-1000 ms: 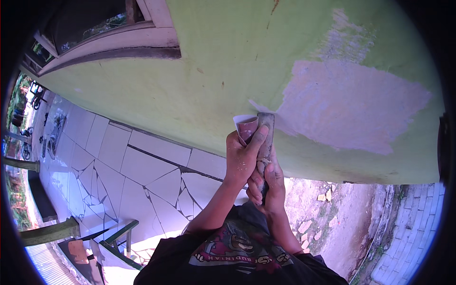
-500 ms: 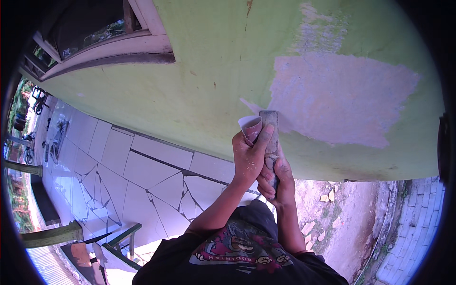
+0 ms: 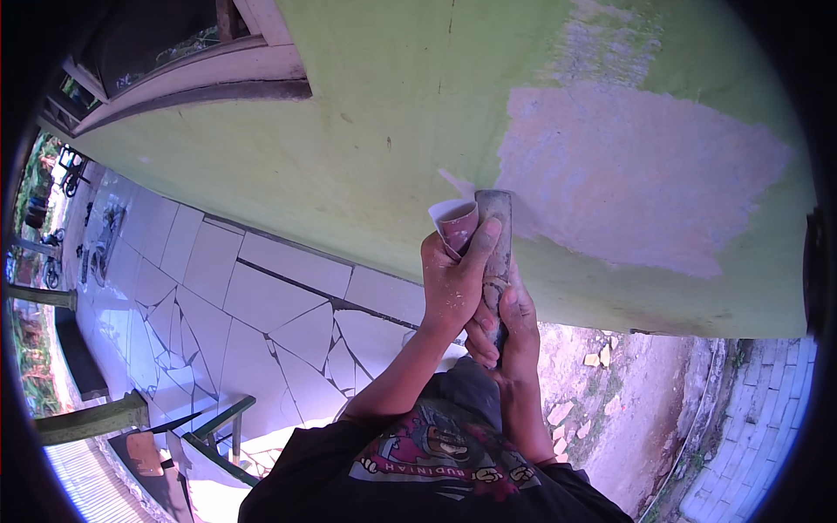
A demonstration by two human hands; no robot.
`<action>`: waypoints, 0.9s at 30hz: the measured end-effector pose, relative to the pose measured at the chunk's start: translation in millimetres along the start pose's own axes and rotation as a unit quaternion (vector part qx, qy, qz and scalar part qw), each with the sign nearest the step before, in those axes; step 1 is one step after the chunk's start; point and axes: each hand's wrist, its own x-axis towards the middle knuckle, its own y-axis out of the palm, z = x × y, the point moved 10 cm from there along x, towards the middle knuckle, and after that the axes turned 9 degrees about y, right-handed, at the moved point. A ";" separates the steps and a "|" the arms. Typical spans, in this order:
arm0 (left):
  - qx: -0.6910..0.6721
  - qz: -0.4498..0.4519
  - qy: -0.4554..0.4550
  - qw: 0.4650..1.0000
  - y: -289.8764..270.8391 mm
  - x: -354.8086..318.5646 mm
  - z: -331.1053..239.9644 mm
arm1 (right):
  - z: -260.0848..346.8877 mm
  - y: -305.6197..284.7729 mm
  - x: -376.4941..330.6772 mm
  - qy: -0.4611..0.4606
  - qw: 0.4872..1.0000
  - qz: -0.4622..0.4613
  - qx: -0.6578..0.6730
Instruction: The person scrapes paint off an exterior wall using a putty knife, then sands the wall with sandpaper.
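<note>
My left hand (image 3: pixel 449 283) is closed around a long, narrow, grey-brown block (image 3: pixel 494 207) with a worn, dusty surface, its thumb lying along the block. Between that hand and the block sits a curled piece of sandpaper (image 3: pixel 457 230), reddish-brown on one face and white on the other. Lower down, my right hand (image 3: pixel 520 327) grips the block's near end, fingers wrapped round it. The block's far end is in front of the green wall (image 3: pixel 375 183), by the lower left corner of a pale filler patch (image 3: pixel 636 174). Whether it touches the wall I cannot tell. Pale dust speckles my left hand.
A window frame (image 3: pixel 209 78) is at the upper left. Below the wall lies a floor of cracked-pattern white tiles (image 3: pixel 270 305). Rough ground with stone pieces (image 3: pixel 602 356) and grey paving (image 3: pixel 750 436) lie at right. A green-edged stand (image 3: pixel 222 427) is at lower left.
The view has shifted slightly, so the wall patch sits farther right. Both hands and the block appear a little higher in the picture, with the same grip.
</note>
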 end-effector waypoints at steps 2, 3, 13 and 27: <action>0.018 -0.027 0.082 0.996 -3.2 5.4 8.0 | 0.0 3.3 3.3 0.002 1.000 0.029 -0.003; 0.032 -0.053 0.150 0.987 0.9 4.4 -7.8 | 3.8 2.7 4.2 -0.002 1.000 0.027 -0.004; 0.013 -0.057 0.104 0.993 2.3 -4.9 -5.6 | 4.4 2.8 -4.2 0.004 1.000 0.015 -0.022; -0.056 -0.022 -0.002 0.998 -12.4 17.5 -10.3 | 12.4 28.9 21.0 -0.010 0.998 0.027 -0.052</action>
